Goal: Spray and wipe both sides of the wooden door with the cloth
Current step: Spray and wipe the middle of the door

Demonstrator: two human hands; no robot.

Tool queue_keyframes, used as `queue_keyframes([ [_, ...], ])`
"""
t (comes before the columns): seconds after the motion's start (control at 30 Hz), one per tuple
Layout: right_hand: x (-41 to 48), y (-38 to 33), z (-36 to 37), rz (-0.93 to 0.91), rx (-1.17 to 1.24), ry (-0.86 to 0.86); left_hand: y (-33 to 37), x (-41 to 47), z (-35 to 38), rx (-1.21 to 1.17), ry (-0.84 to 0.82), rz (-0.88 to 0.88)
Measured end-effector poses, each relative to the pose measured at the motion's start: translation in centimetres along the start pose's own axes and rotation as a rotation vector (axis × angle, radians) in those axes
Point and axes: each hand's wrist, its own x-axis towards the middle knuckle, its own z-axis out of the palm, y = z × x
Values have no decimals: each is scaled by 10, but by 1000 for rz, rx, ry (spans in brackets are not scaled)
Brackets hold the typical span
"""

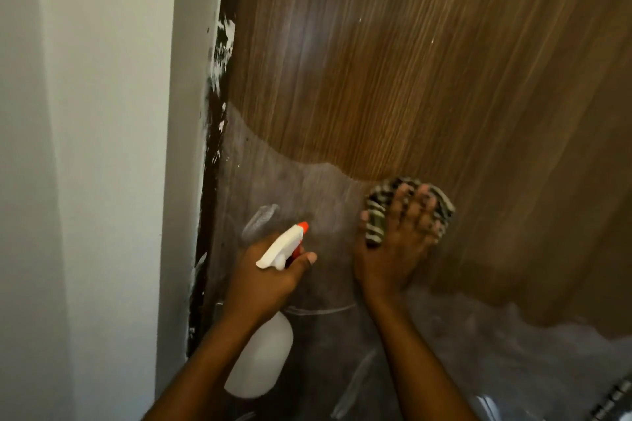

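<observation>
The wooden door [393, 61] fills the upper right, with fine vertical brown grain. Its lower part is dull grey and dusty below a curved boundary. My right hand [400, 243] presses a dark cloth with pale stripes [379, 212] flat against the door, right at that boundary. My left hand [266, 284] grips a white spray bottle [263, 355] by the neck. The bottle's white trigger head has an orange nozzle [303, 226] pointing at the grey part of the door, left of the cloth.
A white wall [85, 147] and white door frame [191, 113] stand on the left. A dark gap with white paint smears [219, 96] runs between frame and door. A pale object shows at the bottom right corner [485, 403].
</observation>
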Motion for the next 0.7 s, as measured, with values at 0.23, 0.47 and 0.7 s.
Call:
queue_keyframes([
  [0.23,-43,18,4,-587,-10,-153,0,10,-22,4,-24,30],
  [0.47,-13,-4,-1,-73,-36,-14,-14,10,-56,-12,28,-55],
  [0.7,-26,-72,12,-473,17,-98,-23,12,-68,1,61,-56],
])
